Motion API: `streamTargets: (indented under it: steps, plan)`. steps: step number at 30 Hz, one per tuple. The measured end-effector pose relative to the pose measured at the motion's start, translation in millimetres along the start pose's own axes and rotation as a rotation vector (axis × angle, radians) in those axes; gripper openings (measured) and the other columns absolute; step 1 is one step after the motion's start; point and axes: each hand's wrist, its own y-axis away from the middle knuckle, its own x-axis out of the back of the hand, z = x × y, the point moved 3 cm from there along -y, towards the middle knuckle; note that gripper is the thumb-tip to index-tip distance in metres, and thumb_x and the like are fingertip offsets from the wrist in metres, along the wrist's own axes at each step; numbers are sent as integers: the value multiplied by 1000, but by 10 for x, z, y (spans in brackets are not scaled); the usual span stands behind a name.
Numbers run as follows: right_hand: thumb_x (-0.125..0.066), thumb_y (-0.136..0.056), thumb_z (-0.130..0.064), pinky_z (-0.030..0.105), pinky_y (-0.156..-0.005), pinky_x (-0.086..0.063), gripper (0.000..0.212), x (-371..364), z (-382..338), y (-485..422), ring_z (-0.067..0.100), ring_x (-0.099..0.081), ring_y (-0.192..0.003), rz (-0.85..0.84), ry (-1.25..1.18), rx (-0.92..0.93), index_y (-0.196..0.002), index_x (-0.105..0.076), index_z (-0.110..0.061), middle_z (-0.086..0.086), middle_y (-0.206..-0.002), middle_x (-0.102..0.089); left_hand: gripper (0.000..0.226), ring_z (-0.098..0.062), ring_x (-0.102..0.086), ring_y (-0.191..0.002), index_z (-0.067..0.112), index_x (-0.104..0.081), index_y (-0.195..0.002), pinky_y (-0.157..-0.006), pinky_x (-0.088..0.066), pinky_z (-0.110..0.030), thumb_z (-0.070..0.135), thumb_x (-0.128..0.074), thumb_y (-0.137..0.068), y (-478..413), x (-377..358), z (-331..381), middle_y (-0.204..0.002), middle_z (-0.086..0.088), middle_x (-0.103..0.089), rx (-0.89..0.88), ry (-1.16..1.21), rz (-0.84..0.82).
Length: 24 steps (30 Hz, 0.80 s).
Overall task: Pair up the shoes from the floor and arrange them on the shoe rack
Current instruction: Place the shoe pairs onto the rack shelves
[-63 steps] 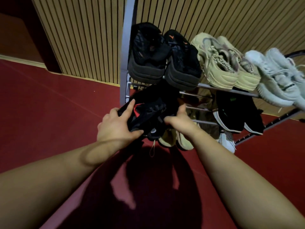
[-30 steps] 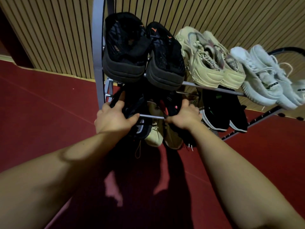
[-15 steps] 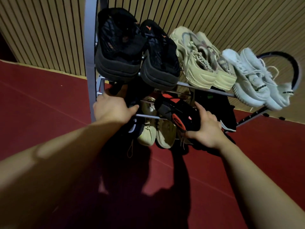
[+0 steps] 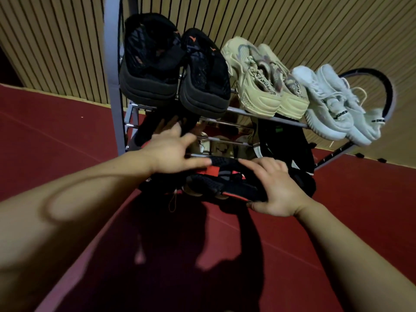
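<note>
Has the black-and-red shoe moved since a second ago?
Yes. The black-and-red shoe came out past the rack's front rail toward the person, gripped by the right hand.

Black with small orange marks on the sandals (image 4: 148, 64); beige with black lettering on the chunky sneakers (image 4: 256, 86); white with black lettered bands on the laced sneakers (image 4: 326, 104). Black knit over red on the mesh shoe (image 4: 227, 188). Dark red floor (image 4: 56, 143); tan-striped slatted wall (image 4: 56, 41).

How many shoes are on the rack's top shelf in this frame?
6: black pair at the left end, beige pair in the middle, white pair at the right end. Lower shelves hold more shoes, partly hidden.
</note>
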Motion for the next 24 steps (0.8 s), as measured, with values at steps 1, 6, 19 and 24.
streamTargets:
  steps: [1,6,19,24]
  plan:
    - [-55,-53,-60,32,-93,-20,101,-1,-18,-25,19,-35,-116,11,12,17,-144,-26,-27,4,-120,-47,105,-36,-9,-144,37,-12,-150,-114,-14,-46,89,-27,-60,14,-31,13,-158,-17,3,8,-68,-27]
    - [-57,-55,-62,37,-95,-25,101,19,-85,-119,21,-37,-114,58,14,33,-144,-23,-28,6,-119,-49,82,-38,-9,-143,31,-10,-151,-114,-7,-54,73,-29,-84,62,105,-145,-156,-13,-20,232,-171,279]
    - [-60,-62,-55,43,-97,-26,91,126,-319,-423,30,-44,-120,122,177,217,-143,-28,-28,12,-126,-50,114,-41,-27,-131,22,-18,-150,-114,-4,-52,87,-45,-59,313,30,-82,-144,-24,-24,24,-272,291]
    - [-72,-58,-48,50,-95,-34,99,89,-225,-602,35,-45,-120,25,228,261,-143,-27,-26,16,-127,-50,100,-42,-34,-118,13,-47,-136,-107,-13,-52,78,-52,-60,439,-90,-244,-124,-28,-39,-99,-342,623]
